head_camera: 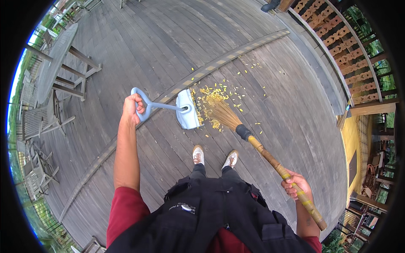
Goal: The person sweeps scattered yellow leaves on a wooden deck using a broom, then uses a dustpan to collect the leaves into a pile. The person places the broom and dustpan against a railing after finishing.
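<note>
My left hand [132, 108] is closed around the loop handle of a light-blue long-handled dustpan [184, 114], whose pan stands on the wooden deck with its mouth facing right. My right hand [295, 185] grips the thick wooden handle of a stiff-bristled broom [224, 114], with black wrapping where bristles and handle meet. The broom's bristle tips touch a scattered heap of small yellow leaves or petals [215, 95], just right of the pan's mouth. Some yellow bits lie along the pan's edge; the inside of the pan is hidden.
A raised strip with striped marking [212, 67] crosses the plank deck under the dustpan's side. An oval wooden table [57, 63] and wooden chairs [38, 121] stand at the left. A step [319, 53] and carved railing [348, 41] border the right. My shoes [198, 155] are below the heap.
</note>
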The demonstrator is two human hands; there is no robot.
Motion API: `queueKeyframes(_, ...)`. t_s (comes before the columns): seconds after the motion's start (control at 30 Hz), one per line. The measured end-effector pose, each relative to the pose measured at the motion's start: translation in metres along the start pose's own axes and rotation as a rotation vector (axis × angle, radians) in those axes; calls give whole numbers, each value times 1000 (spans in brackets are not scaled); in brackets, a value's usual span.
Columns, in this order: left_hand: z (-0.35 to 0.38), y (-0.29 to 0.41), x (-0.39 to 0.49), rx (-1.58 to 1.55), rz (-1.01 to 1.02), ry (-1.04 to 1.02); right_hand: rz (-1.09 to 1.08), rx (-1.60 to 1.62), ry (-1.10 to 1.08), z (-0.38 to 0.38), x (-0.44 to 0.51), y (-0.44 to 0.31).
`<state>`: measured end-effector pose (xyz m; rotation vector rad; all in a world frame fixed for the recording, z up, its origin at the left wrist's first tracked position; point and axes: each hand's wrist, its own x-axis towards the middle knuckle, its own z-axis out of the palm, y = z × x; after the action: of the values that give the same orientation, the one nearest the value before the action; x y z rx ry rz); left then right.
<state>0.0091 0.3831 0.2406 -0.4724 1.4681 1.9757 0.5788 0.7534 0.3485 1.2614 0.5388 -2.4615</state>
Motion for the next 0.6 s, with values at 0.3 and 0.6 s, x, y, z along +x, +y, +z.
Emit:
queueKeyframes(0.3,-4,10,-17,1,53,-3,9,-77,87,-43,55,17)
queueKeyframes(0.6,-25,-3,-35,-24,50,45,71,70,141,-85,118,39)
